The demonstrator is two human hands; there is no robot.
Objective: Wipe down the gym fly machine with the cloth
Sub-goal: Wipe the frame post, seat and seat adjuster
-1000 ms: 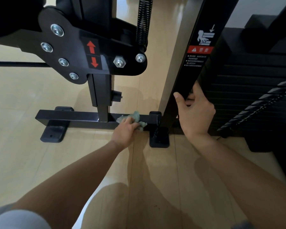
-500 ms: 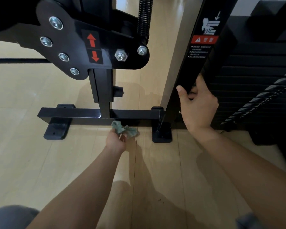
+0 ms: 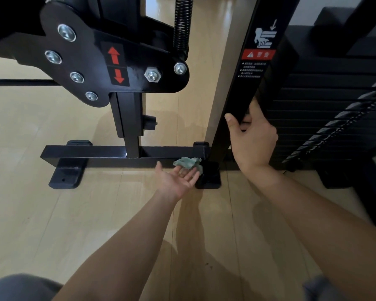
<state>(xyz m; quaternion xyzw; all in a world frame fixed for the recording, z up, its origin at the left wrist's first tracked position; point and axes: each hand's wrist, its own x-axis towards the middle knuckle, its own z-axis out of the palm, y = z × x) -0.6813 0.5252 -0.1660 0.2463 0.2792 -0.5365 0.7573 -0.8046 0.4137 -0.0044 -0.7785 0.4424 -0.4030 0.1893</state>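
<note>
Green cloth [image 3: 187, 162] against the black fly machine [image 3: 85, 61], low over the wood floor [image 3: 30, 213].
The weight stack [image 3: 323, 105] fills the right side. Just left of it, the upright post [image 3: 254, 83] carries a warning label. The base bar [image 3: 85, 152] runs across the floor to the post's foot. The right grip [image 3: 254, 144] is wrapped round the post, thumb on its near edge. The left grip [image 3: 178, 179] lies palm up and released, its straight fingers holding the crumpled cloth against the bar's front face, beside the foot. 2 red arrows [image 3: 115, 64] mark the pivot plate above.
</note>
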